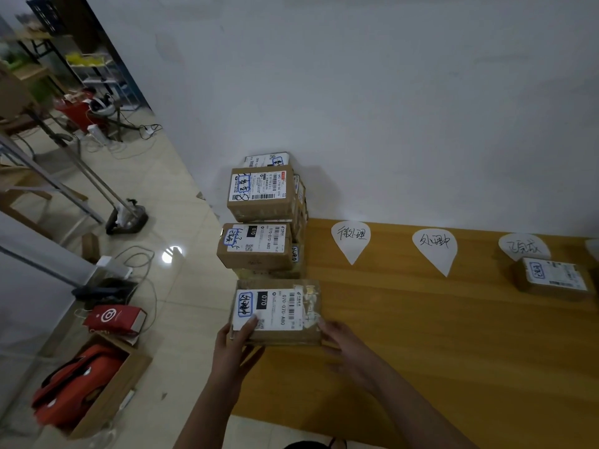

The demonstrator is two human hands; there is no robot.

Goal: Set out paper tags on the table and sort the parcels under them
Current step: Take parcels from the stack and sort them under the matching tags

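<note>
Head view: left hand (pixel 238 345), right hand (pixel 346 348) grasp parcel (pixel 278 311) at table (pixel 421 335) edge; parcel stack (pixel 262 215) behind (against wall (pixel 389 124)); tags (pixel 351 241) right.

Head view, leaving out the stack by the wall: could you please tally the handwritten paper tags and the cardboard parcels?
White teardrop paper tags with handwriting: 3
Brown cardboard parcels: 2, the sorted parcel under the right tag and the held parcel between left hand and right hand
Total: 5

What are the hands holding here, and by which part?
A cardboard parcel, held by both hands: the left hand at its near-left corner with the thumb on the shipping label, the right hand at its near-right corner.
</note>
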